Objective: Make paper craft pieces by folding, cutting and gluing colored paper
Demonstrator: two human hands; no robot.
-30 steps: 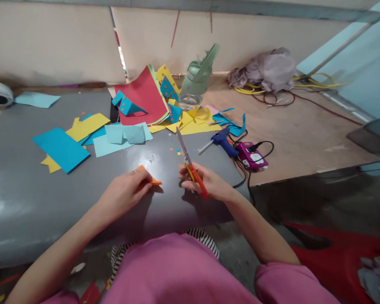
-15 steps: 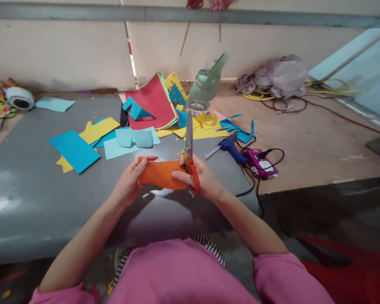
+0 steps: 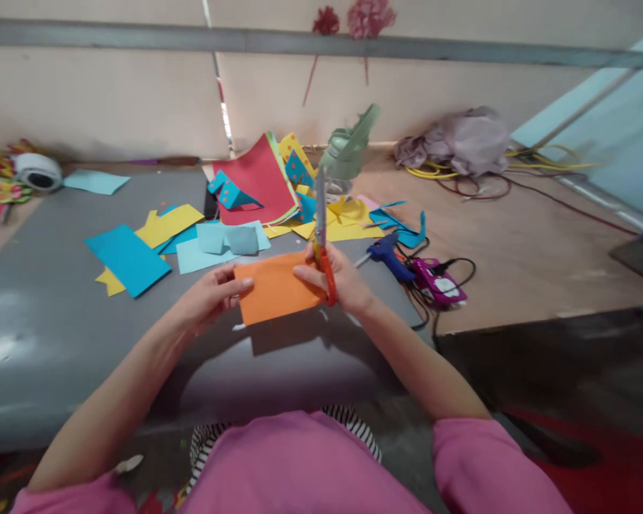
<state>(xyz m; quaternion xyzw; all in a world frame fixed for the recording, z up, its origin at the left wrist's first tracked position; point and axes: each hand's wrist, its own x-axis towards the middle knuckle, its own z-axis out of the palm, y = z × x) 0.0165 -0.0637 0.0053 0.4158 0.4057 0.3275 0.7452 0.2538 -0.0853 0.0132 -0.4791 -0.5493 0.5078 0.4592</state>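
Observation:
An orange sheet of paper (image 3: pixel 278 289) is stretched between my hands above the front of the table. Its left edge is pinched between the thumb and fingers of my left hand (image 3: pixel 217 293). My right hand (image 3: pixel 343 282) grips a pair of scissors (image 3: pixel 321 214) with red handles, blades pointing up and away, while its thumb presses on the paper's right end. The blades are upright and clear of the sheet. Behind the hands lie light blue paper pieces (image 3: pixel 208 250), a blue sheet (image 3: pixel 128 260) and yellow paper (image 3: pixel 170 223).
A red sheet stack (image 3: pixel 251 171) lies at the back beside a green bottle (image 3: pixel 346 150). To the right are a blue glue gun (image 3: pixel 390 257), a purple power strip (image 3: pixel 439 282) and black cords. A crumpled grey cloth (image 3: pixel 461 143) rests among yellow cables. A white roll-shaped object (image 3: pixel 37 171) stands far left.
The orange paper has turned to show more of its face, its lower edge dropping. My left thumb now lies over its front. The scissors have risen slightly with my right hand. The view has tilted up.

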